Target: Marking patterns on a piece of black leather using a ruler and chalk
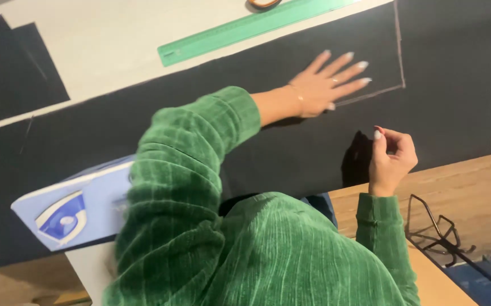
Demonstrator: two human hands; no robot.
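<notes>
A large black fabric (291, 153) lies across a white table (104, 51). My left hand (325, 85) rests flat on the fabric, palm down with fingers spread, just inside a chalk line (399, 56) that turns a corner by my fingertips. My right hand (391, 158) hovers near the fabric's near edge. Its thumb and fingers pinch a small reddish piece of chalk (377, 130). Both arms wear green ribbed sleeves (189, 170).
A long green ruler (245, 28) lies on the table beyond the fabric, with an orange-rimmed object (263, 3) at the top edge. Black fabric pieces (13, 68) sit top left. A blue-and-white box (70, 209) lies lower left. A black wire object (435, 232) rests on wood.
</notes>
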